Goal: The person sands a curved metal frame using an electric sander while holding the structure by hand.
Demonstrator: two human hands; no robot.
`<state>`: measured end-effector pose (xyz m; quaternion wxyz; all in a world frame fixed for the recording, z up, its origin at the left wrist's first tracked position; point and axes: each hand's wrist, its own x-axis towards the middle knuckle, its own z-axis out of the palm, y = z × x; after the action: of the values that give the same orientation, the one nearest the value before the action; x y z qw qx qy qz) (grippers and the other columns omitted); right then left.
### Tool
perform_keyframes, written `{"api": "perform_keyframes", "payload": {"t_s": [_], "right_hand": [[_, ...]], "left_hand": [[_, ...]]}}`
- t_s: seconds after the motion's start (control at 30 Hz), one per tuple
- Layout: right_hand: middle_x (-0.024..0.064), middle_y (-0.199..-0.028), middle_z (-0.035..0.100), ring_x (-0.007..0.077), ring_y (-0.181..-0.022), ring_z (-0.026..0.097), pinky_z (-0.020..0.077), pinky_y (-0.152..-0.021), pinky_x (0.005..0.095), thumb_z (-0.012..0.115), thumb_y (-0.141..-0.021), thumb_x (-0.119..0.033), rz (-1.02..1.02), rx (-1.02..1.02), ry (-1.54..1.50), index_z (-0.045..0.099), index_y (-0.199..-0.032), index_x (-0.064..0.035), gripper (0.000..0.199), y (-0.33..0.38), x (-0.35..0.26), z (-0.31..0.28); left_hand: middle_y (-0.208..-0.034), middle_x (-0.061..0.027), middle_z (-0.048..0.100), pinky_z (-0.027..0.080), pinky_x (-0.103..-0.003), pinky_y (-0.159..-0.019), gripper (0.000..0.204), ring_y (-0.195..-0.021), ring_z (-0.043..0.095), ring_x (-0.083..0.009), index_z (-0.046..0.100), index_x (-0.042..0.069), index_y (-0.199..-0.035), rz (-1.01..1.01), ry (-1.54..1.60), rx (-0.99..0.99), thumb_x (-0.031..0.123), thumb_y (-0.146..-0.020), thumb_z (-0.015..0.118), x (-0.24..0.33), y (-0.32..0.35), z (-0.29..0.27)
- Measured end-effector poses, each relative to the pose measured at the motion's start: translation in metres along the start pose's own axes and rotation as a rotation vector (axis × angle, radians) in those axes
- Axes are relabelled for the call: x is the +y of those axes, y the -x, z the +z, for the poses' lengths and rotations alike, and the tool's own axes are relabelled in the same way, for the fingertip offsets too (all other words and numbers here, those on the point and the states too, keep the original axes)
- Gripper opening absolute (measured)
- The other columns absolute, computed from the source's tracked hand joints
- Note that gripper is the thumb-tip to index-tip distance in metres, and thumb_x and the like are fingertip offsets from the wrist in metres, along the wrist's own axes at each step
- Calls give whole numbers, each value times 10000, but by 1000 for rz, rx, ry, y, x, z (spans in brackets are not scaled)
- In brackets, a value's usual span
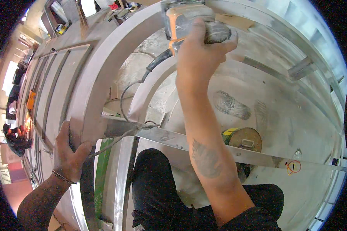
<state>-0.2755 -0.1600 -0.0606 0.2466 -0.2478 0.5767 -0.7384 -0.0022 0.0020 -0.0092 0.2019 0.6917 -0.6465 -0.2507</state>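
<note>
My right hand (198, 57) is wrapped round an orange and grey power sander (176, 23) at the top of the view. The sander sits against the upper part of a curved, pale grey frame (100, 57). Its dark cord (123, 101) hangs down and runs over a metal crossbar (164, 138) towards my left hand. Low on the left, my left hand (71, 152) grips the outer curved bar, thumb on one side and fingers round the other. The cord passes close by that thumb; whether the hand also holds it, I cannot tell.
A round tin (247, 139) stands on the dusty floor beyond the crossbar, near footprints (232, 104). A green-edged strip (102, 181) lies beside my legs. At left are a barred metal frame (61, 84), a broom (82, 19) and a distant person (16, 138) near a bright glow.
</note>
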Motion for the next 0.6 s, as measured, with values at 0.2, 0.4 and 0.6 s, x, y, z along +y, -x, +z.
{"api": "perform_keyframes", "payload": {"t_s": [0.2, 0.4, 0.6], "right_hand": [[389, -1319, 507, 417, -1119, 661, 607, -914, 459, 661, -963, -274, -98, 0, 1, 173, -1520, 81, 821, 2, 10, 6], [392, -1320, 483, 423, -1107, 659, 617, -880, 454, 652, -949, -244, -41, 12, -95, 213, -1491, 89, 772, -23, 14, 0], [412, -1338, 429, 452, -1146, 629, 645, -864, 432, 644, -956, -240, -101, 113, -71, 122, -1495, 90, 819, -48, 10, -2]], "left_hand": [[-1003, -132, 640, 512, -377, -844, 582, -920, 604, -218, 538, -21, -1180, -32, -36, -15, 365, -781, 713, 3, -1, -1], [-983, -114, 625, 508, -368, -833, 562, -909, 591, -205, 536, -10, -1149, 1, -130, 48, 373, -779, 715, -1, 2, -1], [-961, -110, 621, 511, -364, -822, 550, -895, 589, -195, 543, -10, -1130, 9, -37, 8, 376, -780, 718, -5, 0, -3]]}}
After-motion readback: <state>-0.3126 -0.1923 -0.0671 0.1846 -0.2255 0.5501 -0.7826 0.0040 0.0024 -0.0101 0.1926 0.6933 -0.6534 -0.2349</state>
